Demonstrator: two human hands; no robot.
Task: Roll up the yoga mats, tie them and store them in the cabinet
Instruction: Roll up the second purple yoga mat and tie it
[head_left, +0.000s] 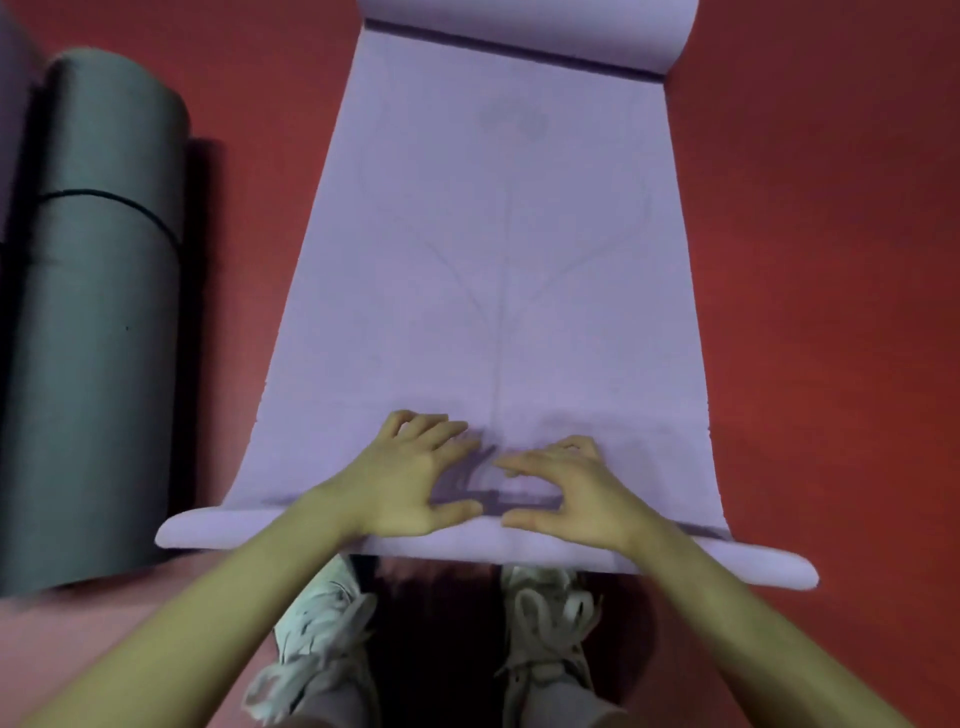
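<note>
On the red floor, head view: we see a purple yoga mat (498, 249) spread lengthways away from us, its near end turned into a thin first roll (218, 527) just ahead of our white sneakers (322, 623).
Far end: curled up on itself at the top of the view, not lying flat.
Left hand (410, 478): fingers bent and spread, tips pressing the mat, heel of the palm on the roll; it grips nothing.
Right hand (566, 488): the same posture, beside the left one near the centre line, thumb along the roll.
Risk, skew: both hands sit at the middle, so we judge the roll's outer ends could lag and the roll turn cone-shaped.
Risk, slack: we think a loose first turn would leave a fat roll, hard to tie.
Risk, far curl: it may spring back and fold under as the roll reaches it.
Done already: a grey rolled mat (104, 338) lies at the left, a black tie (111, 202) around it.
Containers: none show; the cabinet is out of view, so we cannot tell what it holds.
</note>
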